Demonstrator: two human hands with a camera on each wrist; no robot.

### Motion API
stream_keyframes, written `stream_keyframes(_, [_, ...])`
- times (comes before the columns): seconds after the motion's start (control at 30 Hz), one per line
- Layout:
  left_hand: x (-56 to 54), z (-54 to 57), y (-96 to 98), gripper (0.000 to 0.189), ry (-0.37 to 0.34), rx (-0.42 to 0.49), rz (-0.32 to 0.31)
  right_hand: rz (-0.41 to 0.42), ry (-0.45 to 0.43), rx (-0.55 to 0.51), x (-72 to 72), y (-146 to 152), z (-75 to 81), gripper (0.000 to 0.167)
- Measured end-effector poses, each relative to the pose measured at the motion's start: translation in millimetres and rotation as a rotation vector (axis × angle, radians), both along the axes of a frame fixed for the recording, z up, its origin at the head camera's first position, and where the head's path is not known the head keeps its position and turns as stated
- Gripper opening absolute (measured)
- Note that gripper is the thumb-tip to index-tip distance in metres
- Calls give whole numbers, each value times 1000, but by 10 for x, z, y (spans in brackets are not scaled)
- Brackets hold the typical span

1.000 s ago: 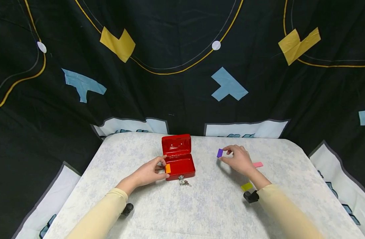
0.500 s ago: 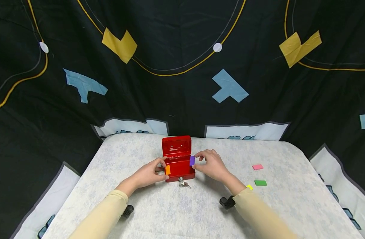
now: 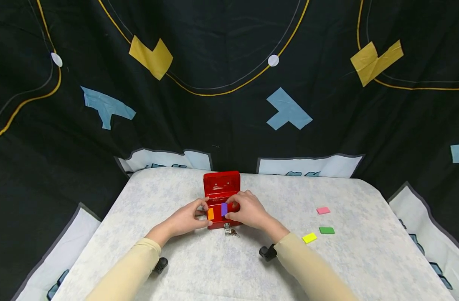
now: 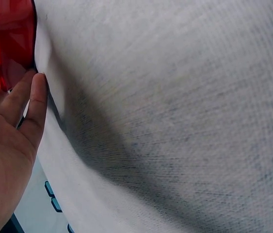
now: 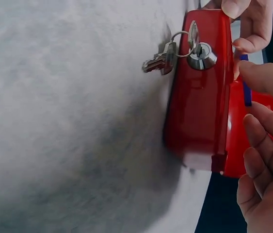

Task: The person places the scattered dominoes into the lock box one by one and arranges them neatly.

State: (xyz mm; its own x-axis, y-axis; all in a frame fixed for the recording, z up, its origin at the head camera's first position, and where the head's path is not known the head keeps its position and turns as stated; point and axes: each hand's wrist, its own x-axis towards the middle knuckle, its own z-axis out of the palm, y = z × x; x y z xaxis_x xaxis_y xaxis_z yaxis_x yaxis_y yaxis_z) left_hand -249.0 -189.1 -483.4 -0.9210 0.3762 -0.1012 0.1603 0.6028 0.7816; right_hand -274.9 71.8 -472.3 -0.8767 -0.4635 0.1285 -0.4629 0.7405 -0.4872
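Head view: purple piece [image 3: 224, 209] held at open red box [image 5: 195, 111]

The piece is pinched by the right hand [image 3: 248, 210], likely for fine control; the box's left end is gripped by the left hand [image 3: 187, 215], seemingly for steadiness.

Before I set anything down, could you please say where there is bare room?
The table is bare left of the red box beyond the left hand, between the right hand and the pink block, and in front between the sleeves. Both hands crowd the box, and the yellow block and green block sit close together.
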Motion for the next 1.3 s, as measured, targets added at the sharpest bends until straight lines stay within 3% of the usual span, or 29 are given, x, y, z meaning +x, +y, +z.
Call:
stream_keyframes(0.53, [-15, 6, -16, 41, -19, 11, -5, 73, 10, 164, -175, -244, 9, 39])
stream_keyframes(1.3, [-16, 4, -6, 40, -10, -9, -11, 97, 7, 291, -211, -375, -44, 40])
